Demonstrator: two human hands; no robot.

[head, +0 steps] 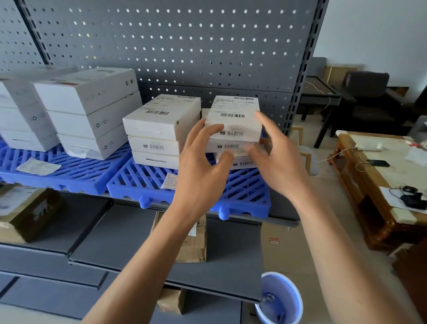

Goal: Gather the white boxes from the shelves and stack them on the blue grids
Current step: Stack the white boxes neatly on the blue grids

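Observation:
A stack of three white boxes stands at the right of a blue grid (145, 181). Its top white box (232, 112) carries barcode labels. My left hand (202, 162) touches that box's left front edge with spread fingers. On its right side rests my right hand (275, 154), fingers along the box's edge. Both hands press the stack from either side. A second stack of three white boxes (158, 129) stands just left of it. Two taller stacks of larger white boxes (89, 110) sit on another blue grid (62, 172) further left.
Grey pegboard backs the shelf. Brown cardboard boxes (193, 245) lie on the dark lower shelves, another at far left (18, 212). A pale blue perforated basket (280, 300) stands on the floor at lower right. A wooden table (368, 185) with cables sits to the right.

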